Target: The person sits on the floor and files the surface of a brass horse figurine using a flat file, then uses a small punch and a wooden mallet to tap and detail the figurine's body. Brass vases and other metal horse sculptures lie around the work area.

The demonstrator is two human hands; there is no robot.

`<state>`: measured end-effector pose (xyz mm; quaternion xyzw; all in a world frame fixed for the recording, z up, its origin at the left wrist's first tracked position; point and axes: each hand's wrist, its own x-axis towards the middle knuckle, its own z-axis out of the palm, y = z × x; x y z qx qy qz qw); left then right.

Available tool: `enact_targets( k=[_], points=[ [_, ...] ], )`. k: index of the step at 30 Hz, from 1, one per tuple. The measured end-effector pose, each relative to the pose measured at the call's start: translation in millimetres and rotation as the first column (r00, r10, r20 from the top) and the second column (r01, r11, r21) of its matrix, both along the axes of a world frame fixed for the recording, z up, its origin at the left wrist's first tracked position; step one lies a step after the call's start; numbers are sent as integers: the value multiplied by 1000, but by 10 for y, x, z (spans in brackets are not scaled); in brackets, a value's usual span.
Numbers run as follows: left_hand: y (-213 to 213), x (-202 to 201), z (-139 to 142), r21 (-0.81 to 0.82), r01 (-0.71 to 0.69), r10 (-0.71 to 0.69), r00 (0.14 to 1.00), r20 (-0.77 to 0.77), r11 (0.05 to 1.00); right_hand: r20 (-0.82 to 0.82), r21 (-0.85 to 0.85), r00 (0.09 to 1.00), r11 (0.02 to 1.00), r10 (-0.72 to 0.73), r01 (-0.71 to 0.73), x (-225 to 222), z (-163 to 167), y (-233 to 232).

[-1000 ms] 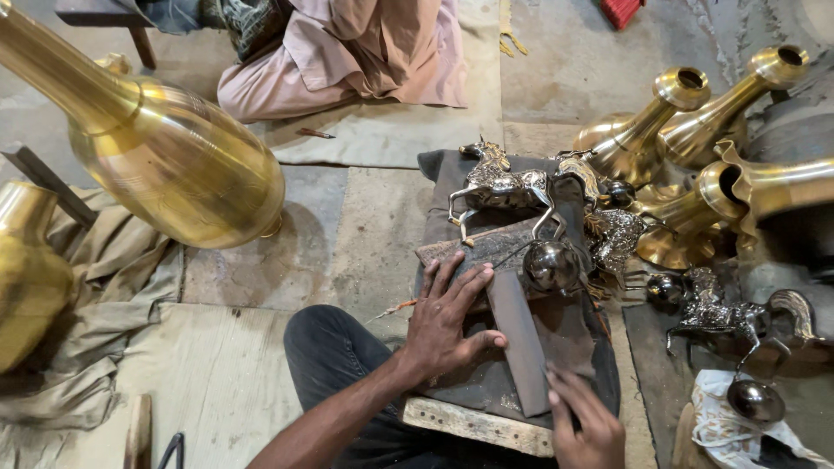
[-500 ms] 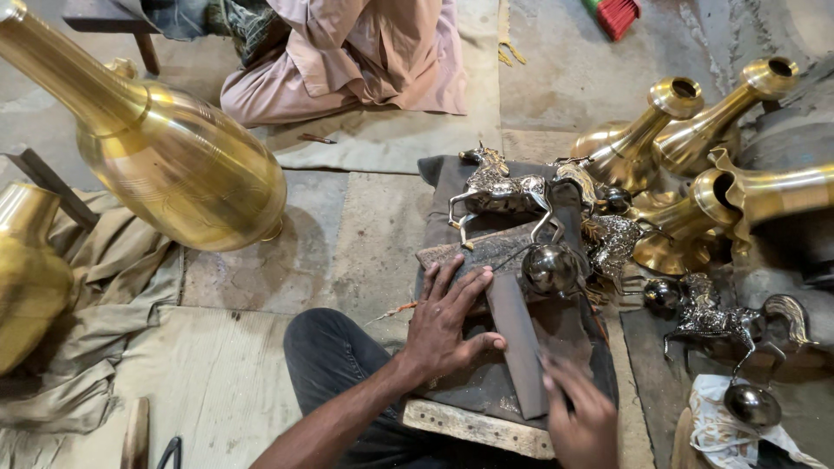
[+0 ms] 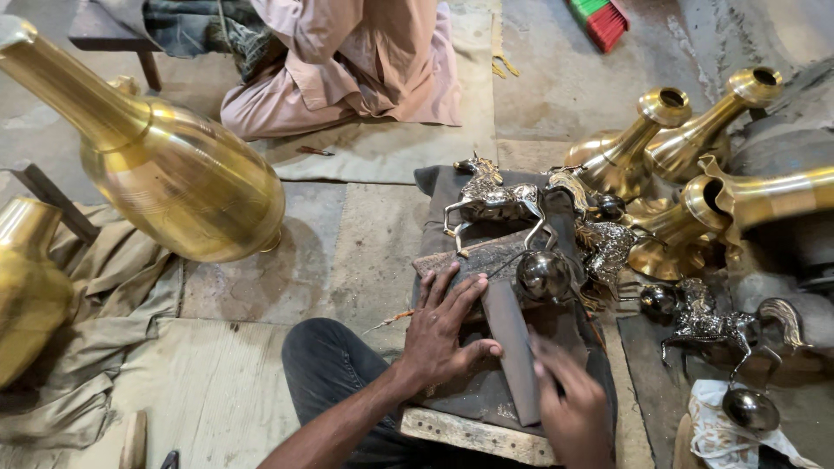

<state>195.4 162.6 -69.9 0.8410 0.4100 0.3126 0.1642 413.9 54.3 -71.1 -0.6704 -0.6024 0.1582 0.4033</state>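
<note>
Left hand (image 3: 445,334) spread flat, fingers apart, pressing down on the dark grey padded work block (image 3: 452,395) beside the long flat grey metal file (image 3: 511,347). Right hand (image 3: 572,408) closed around the near end of that file; grip partly cut off by the lower edge, so fingers only partly seen. File lying lengthwise on the block, far end pointing toward the polished round silver metal ball (image 3: 544,274) just beyond the left fingertips.

Judged from the layout: filing or smoothing under way, not finished. Silver-and-brass rearing horse figurine (image 3: 491,201) standing at the far end of the block, looking complete. Second silver horse figurine (image 3: 708,326) and another small silver ball (image 3: 749,408) lying right of the block, perhaps waiting. Cluster of long-necked polished brass vases (image 3: 669,148) on their sides, far right of the block. Large brass vase (image 3: 169,174) tilted well left of the block, over crumpled khaki cloth (image 3: 95,339).

Packages, labels, signs: none readable. Only a white patterned cloth or wrapper (image 3: 738,439) right of the block's near corner, and a red-and-green brush (image 3: 604,19) far beyond it. Another person in pink clothing (image 3: 347,61) seated beyond the block.
</note>
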Motion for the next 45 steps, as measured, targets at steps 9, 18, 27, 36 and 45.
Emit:
enact_targets(
  k=[9,18,27,36,45],
  points=[
    [11,4,-25,-3,11,-11,1000,16,1000,20,-52,999,998,-27,28,4,-8,-5],
    [-2,-10,61,6,17,-18,999,50,1000,83,-131,994,988,-76,87,163,-401,-235],
    [-10,-19,85,-11,24,-23,999,45,1000,-14,37,1000,999,19,-19,67,-234,162],
    [-5,-15,19,-10,18,-18,1000,4,1000,96,-172,993,984,64,-47,297,-466,-324],
    [-12,-24,91,0,11,-11,999,34,1000,-191,-66,981,997,16,-29,-51,-52,333]
  ],
)
